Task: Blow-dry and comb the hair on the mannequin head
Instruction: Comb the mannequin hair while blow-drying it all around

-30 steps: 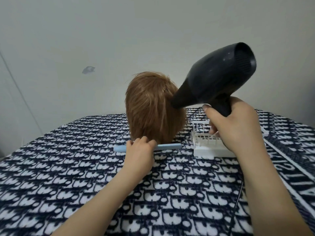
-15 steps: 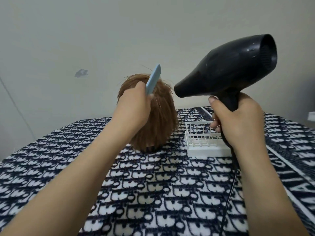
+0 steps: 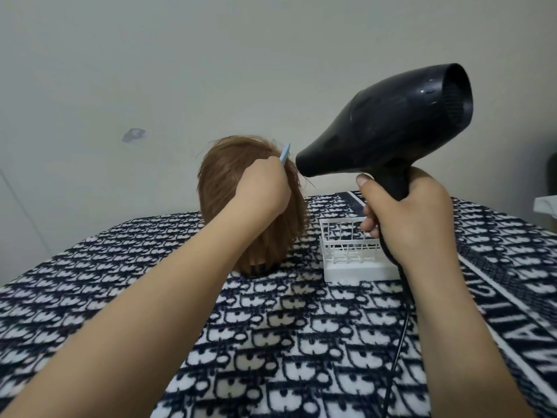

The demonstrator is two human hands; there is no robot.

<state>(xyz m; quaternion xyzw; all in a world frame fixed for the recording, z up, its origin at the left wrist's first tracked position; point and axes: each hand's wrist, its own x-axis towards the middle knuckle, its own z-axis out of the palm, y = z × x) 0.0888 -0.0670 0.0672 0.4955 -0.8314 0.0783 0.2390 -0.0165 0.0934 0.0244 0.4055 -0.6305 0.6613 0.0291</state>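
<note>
Glossy black plastic dryer (image 3: pixel 391 122); fuzzy patterned blanket (image 3: pixel 271 342); white plastic basket (image 3: pixel 346 254).

Mannequin head (image 3: pixel 229 188) upright on blanket (image 3: pixel 271 342), centre. Rack (image 3: pixel 346 254) just right of head, on blanket. Left hand (image 3: pixel 262 188) with comb (image 3: pixel 284 152) against head. Dryer (image 3: pixel 388 125) in right hand (image 3: pixel 407 218), above rack, nozzle near comb. Cord (image 3: pixel 398 345) hanging over blanket.

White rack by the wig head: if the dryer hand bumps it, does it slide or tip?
Probably slides. The rack has a wide solid base under thin open bars, so it looks light and bottom-weighted. The fuzzy blanket may grab the base, so a high bump could rock it. The bars look thin, possibly fragile.
</note>
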